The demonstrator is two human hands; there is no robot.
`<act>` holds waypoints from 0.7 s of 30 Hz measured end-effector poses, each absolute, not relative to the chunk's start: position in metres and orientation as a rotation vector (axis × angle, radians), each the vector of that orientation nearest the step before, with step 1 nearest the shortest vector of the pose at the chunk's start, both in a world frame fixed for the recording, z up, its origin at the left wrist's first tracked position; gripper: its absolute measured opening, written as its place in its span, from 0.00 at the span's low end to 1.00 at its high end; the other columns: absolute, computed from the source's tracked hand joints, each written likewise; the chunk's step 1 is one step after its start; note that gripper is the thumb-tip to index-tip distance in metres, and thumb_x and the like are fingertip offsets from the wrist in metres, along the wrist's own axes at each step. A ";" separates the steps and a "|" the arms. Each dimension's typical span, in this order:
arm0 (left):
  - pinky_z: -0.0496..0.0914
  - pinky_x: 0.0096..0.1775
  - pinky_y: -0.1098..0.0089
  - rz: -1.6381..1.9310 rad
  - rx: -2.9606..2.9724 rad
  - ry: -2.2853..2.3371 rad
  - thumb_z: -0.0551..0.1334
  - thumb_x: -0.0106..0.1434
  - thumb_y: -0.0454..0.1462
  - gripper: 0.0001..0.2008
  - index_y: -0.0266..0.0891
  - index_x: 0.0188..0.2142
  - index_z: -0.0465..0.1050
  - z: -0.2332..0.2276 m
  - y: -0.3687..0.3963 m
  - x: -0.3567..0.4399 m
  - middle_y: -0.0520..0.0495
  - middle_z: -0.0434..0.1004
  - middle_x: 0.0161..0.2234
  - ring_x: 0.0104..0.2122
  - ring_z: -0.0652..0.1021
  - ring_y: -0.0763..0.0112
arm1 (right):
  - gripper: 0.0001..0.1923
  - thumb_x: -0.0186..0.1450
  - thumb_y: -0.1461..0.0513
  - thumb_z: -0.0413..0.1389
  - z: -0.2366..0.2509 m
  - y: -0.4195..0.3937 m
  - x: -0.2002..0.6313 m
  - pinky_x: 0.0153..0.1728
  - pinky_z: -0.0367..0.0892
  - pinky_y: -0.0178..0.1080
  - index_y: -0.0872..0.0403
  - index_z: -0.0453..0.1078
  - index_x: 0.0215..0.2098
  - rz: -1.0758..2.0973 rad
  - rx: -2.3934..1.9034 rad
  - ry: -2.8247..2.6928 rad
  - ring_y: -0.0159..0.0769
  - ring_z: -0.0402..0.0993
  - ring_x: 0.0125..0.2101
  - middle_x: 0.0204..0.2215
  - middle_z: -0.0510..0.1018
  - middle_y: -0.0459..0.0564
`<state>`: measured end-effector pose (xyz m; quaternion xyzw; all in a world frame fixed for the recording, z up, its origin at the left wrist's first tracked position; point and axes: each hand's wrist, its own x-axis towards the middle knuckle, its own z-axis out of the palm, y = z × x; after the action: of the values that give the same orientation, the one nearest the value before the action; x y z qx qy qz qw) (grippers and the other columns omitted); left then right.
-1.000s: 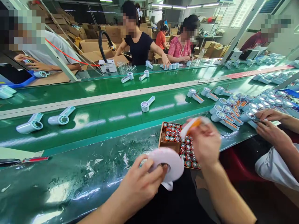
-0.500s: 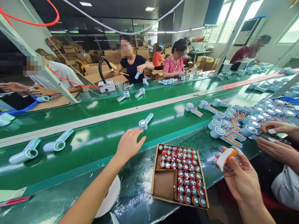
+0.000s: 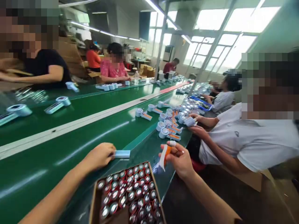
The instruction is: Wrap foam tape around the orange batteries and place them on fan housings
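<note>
A pale blue fan part (image 3: 121,153) lies on the green bench (image 3: 70,137), gripped at its near end by the left hand (image 3: 99,155), fingers closed on it. The right hand (image 3: 179,158) pinches an orange-and-white piece (image 3: 164,156) above the bench edge. A cardboard tray of round cells (image 3: 128,193) sits just in front, and a co-worker's hands (image 3: 198,124) work a cluster of fans (image 3: 169,124) beyond.

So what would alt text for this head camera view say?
The left hand grips a pale blue fan part on the green belt; the right hand holds an orange-and-white piece above a cardboard box of small round parts.
</note>
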<state>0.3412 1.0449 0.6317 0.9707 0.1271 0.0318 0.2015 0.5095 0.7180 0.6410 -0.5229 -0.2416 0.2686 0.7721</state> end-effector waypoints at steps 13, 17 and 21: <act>0.67 0.44 0.67 0.044 2.539 0.717 0.57 0.69 0.43 0.11 0.41 0.42 0.76 0.618 1.010 0.354 0.44 0.82 0.43 0.44 0.79 0.61 | 0.17 0.71 0.54 0.59 0.594 0.859 0.513 0.35 0.70 0.36 0.53 0.75 0.54 0.045 -1.797 -1.876 0.43 0.83 0.38 0.40 0.85 0.54; 0.67 0.43 0.68 0.080 2.540 0.698 0.57 0.69 0.44 0.11 0.42 0.40 0.74 0.628 1.008 0.361 0.45 0.82 0.42 0.44 0.79 0.62 | 0.15 0.76 0.57 0.53 0.610 0.856 0.507 0.35 0.67 0.35 0.54 0.72 0.56 0.019 -1.956 -2.111 0.42 0.82 0.40 0.47 0.84 0.57; 0.66 0.36 0.69 0.134 2.537 0.661 0.53 0.69 0.44 0.12 0.43 0.34 0.70 0.630 1.022 0.363 0.47 0.80 0.34 0.37 0.79 0.63 | 0.16 0.75 0.52 0.56 0.626 0.875 0.503 0.34 0.66 0.34 0.49 0.71 0.57 0.027 -2.054 -2.237 0.41 0.82 0.42 0.46 0.84 0.50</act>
<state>0.3627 1.0218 0.6297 0.9344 0.2435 0.0492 0.2552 0.5035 0.8751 0.6258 -0.6754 -0.7355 0.0088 0.0523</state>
